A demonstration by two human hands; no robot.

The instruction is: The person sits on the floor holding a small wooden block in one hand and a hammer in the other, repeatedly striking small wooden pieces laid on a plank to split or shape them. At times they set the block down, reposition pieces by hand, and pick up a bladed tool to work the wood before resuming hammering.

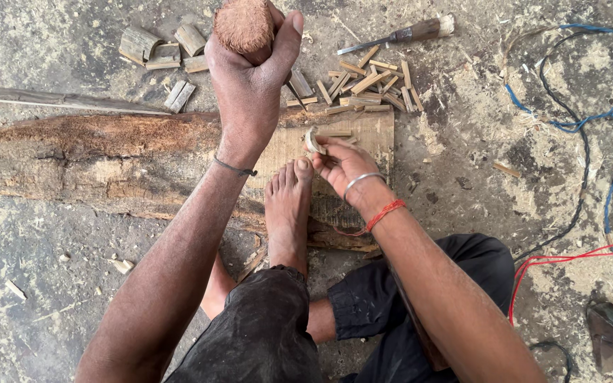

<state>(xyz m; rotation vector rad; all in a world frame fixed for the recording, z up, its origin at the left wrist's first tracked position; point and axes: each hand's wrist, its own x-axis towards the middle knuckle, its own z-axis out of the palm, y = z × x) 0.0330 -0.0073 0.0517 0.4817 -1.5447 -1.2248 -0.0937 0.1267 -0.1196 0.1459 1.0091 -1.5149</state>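
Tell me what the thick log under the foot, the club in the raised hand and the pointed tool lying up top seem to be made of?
The long rough brown log looks like raw wood: bark edges, a pale split face. The round-headed club in the left hand seems wooden too, its end frayed and fibrous. The chisel appears to be a grey metal blade with a dark wooden handle.

The left hand (pixel 253 67) was raised at the end of a straight, outstretched arm, its fingers and thumb wrapped tight in a fist. The right hand (pixel 345 162) was lower and nearer the body, arm bent, fingers curled in a pinch just beside the bare foot (pixel 289 206).
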